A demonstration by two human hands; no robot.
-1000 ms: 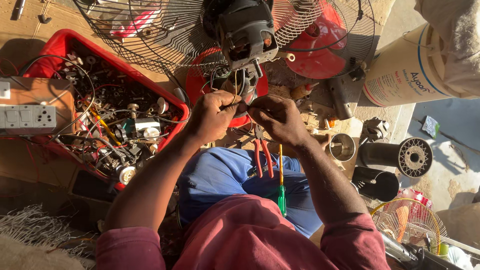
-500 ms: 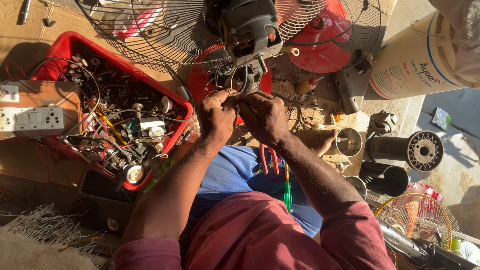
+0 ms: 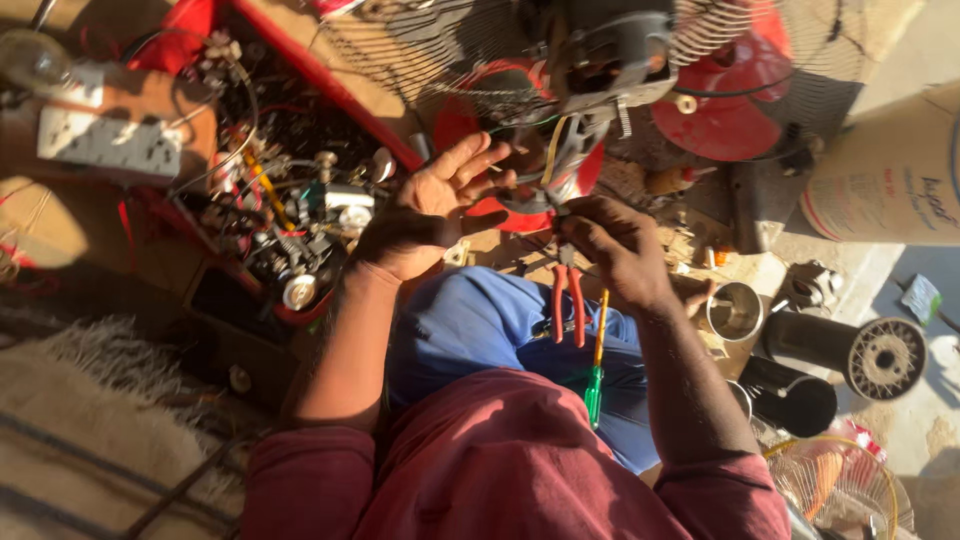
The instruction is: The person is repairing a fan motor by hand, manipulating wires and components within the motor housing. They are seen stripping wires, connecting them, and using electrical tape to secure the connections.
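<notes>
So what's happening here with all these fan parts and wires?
A person sits on the floor working at the motor of a red fan with a wire guard. The left hand is spread open beside the wires hanging from the motor, while the right hand pinches at those wires. Red-handled pliers and a green-and-yellow screwdriver lie on the lap. A red tray of tangled electrical bits sits to the left.

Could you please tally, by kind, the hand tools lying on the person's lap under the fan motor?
Red-handled pliers: 1
Screwdriver with a yellow and green handle: 1
Total: 2
Both lie on the blue trousers, just below the right hand.
</notes>
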